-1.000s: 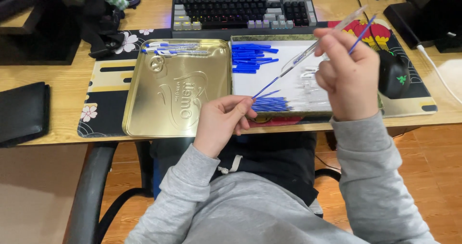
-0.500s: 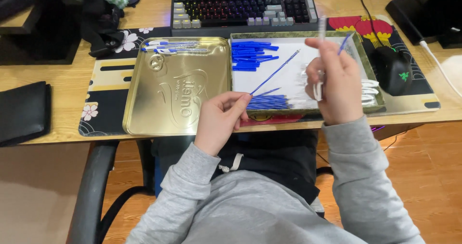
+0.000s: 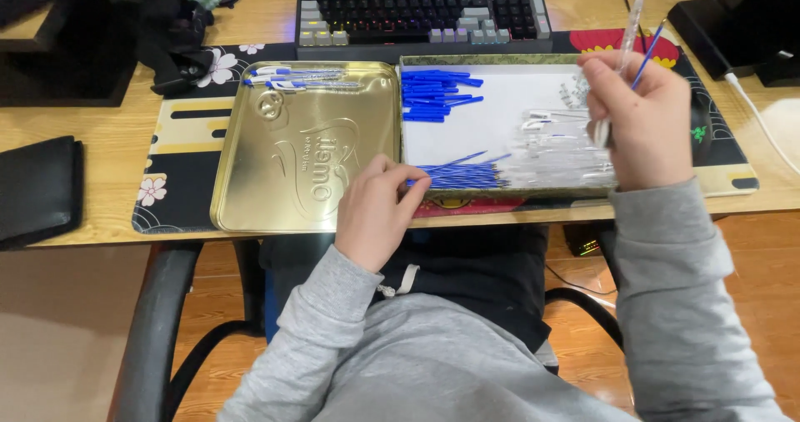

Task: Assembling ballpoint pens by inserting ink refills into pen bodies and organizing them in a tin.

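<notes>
- Wooden worktop (image 3: 108,143) fills my view, with a patterned black desk mat (image 3: 179,151) across its middle and a dark mechanical keyboard (image 3: 421,9) along the far edge.
- On the mat I see two trays side by side, edges touching: a gold metal lid (image 3: 308,151) on my left and a shallow white-lined tin tray (image 3: 492,118) on my right.
- Open room is mostly on the gold lid, bare except for a few assembled blue-capped pens (image 3: 296,76) lying along its far rim.
- At the near edge of the worktop the tin tray sits close to the drop, with my lap just below.
- Further out, a flat black wallet (image 3: 37,189) lies near the left edge, well apart from the trays; a black mouse (image 3: 698,126) is half hidden behind my right hand.
- My left hand (image 3: 375,209) rests at the seam between the trays, its fingers (image 3: 408,180) pinched together on the ends of a bundle of thin blue ink refills (image 3: 458,174) in the tray's near left corner.
- My right hand (image 3: 637,118) is raised over the tray's right side, fingers closed around a clear plastic pen barrel (image 3: 627,43) held nearly upright, with one thin blue refill (image 3: 648,54) sticking up beside it.
- Inside the tray, blue pen caps (image 3: 433,97) are heaped at the far left, and clear barrels (image 3: 554,151) lie piled at the right.
</notes>
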